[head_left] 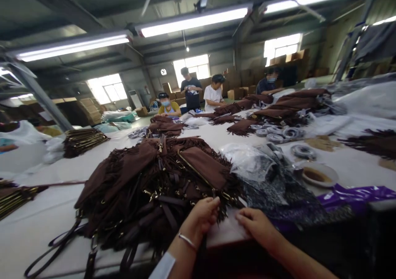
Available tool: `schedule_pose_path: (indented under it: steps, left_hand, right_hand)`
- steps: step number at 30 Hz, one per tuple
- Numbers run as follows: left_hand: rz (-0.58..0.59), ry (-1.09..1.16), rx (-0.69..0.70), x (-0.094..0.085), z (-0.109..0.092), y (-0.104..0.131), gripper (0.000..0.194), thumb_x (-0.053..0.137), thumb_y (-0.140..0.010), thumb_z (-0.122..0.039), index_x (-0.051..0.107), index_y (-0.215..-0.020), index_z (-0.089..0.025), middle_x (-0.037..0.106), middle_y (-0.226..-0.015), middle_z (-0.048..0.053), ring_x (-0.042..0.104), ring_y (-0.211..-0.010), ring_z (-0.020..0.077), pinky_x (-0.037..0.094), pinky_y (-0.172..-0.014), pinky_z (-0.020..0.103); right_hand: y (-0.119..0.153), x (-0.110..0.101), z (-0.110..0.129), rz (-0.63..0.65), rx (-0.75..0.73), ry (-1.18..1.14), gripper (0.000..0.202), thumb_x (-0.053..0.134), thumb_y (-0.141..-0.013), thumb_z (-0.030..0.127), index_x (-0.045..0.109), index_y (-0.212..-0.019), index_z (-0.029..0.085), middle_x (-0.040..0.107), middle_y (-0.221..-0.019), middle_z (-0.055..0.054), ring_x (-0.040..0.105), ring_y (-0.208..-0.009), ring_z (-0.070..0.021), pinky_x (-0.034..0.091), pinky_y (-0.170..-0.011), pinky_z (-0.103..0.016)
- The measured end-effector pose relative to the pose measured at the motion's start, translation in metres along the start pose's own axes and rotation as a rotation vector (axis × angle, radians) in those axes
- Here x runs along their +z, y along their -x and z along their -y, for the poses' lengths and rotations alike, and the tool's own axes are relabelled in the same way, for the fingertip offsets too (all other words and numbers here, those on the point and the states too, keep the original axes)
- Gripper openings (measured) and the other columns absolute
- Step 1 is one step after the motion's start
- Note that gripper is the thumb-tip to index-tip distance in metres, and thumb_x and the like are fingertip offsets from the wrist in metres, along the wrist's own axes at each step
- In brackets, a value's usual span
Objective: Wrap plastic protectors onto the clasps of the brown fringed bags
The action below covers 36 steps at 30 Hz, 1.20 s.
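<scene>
The left hand [208, 215] is low in the frame, right of centre, fingers curled in and thumb lying by the forefinger, right at the fringed edge of a heap of brown bags [123, 159]. Whether it pinches some fringe or a bag cannot be told. A bracelet [187, 241] circles that wrist.

The right hand [255, 223] is a little further right, apart from the left, its fingers bent and thumb drawn toward them. It is blurred, and I cannot tell if anything is gripped. Between the hands shows a pale patch of the table [227, 229].

The heap fills the left and middle of the frame; a flat bag with a gold zip [204, 165] lies on top, above the left hand. Crumpled clear plastic [247, 161] lies right of the heap, with purple plastic [355, 194] and a tape roll [331, 174] further right.
</scene>
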<state>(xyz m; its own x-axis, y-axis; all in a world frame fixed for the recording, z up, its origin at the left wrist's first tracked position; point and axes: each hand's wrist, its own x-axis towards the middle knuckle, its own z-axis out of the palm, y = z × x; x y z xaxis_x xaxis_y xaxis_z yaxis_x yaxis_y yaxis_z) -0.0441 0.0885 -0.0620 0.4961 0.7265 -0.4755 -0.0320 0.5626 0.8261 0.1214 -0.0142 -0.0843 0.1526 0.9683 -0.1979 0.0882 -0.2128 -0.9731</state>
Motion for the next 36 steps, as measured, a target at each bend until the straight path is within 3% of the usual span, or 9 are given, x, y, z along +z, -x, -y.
schedule_pose_path:
  steps: [6,13,18,25,31,36]
  left_hand:
    - [-0.003,0.051,0.005,0.002,-0.001,0.006,0.025,0.072,-0.074,-0.032,0.058,-0.080,-0.012,0.049,-0.066,-0.002,0.042,-0.047,0.0029,0.014,-0.037,0.013]
    - [-0.082,-0.145,0.114,0.015,-0.014,0.016,0.023,0.068,-0.072,-0.026,0.049,-0.063,-0.017,0.043,-0.050,-0.007,0.030,-0.036,0.0020,0.011,-0.036,0.019]
    - [-0.095,-0.160,0.079,0.012,-0.008,0.015,0.025,0.068,-0.071,-0.031,0.047,-0.068,-0.018,0.051,-0.056,-0.005,0.030,-0.037,0.0021,0.011,-0.038,0.020]
    - [-0.043,-0.046,0.066,-0.003,0.002,0.012,0.038,0.078,-0.062,-0.038,0.046,-0.065,-0.019,0.036,-0.049,-0.010,0.026,-0.039,0.0025,0.010,-0.040,0.021]
    - [-0.041,-0.066,0.056,-0.009,0.002,0.011,0.037,0.079,-0.062,-0.038,0.047,-0.063,-0.019,0.038,-0.049,-0.009,0.026,-0.038,0.0027,0.009,-0.040,0.022]
    - [-0.078,-0.156,0.084,-0.012,0.004,0.008,0.034,0.077,-0.064,-0.039,0.052,-0.063,-0.017,0.040,-0.049,-0.008,0.030,-0.039,0.0039,0.015,-0.038,0.021]
  right_hand:
    - [0.005,-0.004,0.009,0.007,-0.032,0.076,0.029,0.057,-0.077,0.044,0.057,-0.065,0.017,0.045,-0.051,0.005,0.037,-0.047,-0.0090,0.028,-0.047,-0.023]
    - [0.004,-0.002,0.013,-0.015,-0.170,0.385,0.028,0.052,-0.082,0.039,0.064,-0.067,0.017,0.060,-0.064,0.000,0.051,-0.063,-0.0146,0.035,-0.059,-0.026]
    - [-0.004,0.003,0.019,-0.010,-0.167,0.485,0.027,0.052,-0.081,0.037,0.069,-0.072,0.017,0.064,-0.067,-0.001,0.054,-0.066,-0.0164,0.037,-0.065,-0.028]
    - [-0.008,0.016,0.025,0.062,-0.086,0.378,0.028,0.055,-0.076,0.041,0.066,-0.068,0.016,0.054,-0.058,0.002,0.043,-0.055,-0.0114,0.033,-0.054,-0.025]
    - [-0.008,0.023,0.029,0.068,0.047,0.172,0.027,0.058,-0.071,0.044,0.061,-0.067,0.017,0.043,-0.046,0.007,0.033,-0.043,-0.0075,0.024,-0.044,-0.023]
    - [-0.015,0.030,0.028,0.056,0.134,0.035,0.027,0.062,-0.067,0.043,0.058,-0.068,0.017,0.043,-0.043,0.008,0.034,-0.039,-0.0063,0.025,-0.040,-0.021]
